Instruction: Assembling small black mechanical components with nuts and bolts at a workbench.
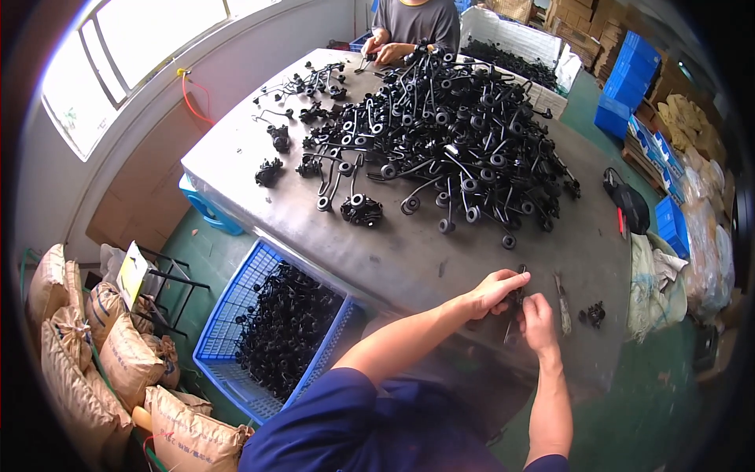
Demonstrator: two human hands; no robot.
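Observation:
Near the table's front edge, my left hand (495, 294) is closed around a small black moulded part (516, 297), its thumb stretched along the top. My right hand (538, 321) is pinched close against the same part from the right. A thin rod-like piece (508, 330) points down between the hands; fingers hide how it joins the part. Just right of my hands lies a slim, pale-wrapped tool (562, 305). Beyond it sits a small cluster of black parts (592, 315). A large heap of black parts with bent wires and round rings (472, 134) covers the table's far middle.
The grey table (425, 259) bears smaller black clumps (362, 211) left of the heap. A blue crate (326, 346) full of black pieces stands below its left edge. Across the table, a person (417, 23) handles a part. Sacks (130, 354) line the left; blue bins (629, 75) stand right.

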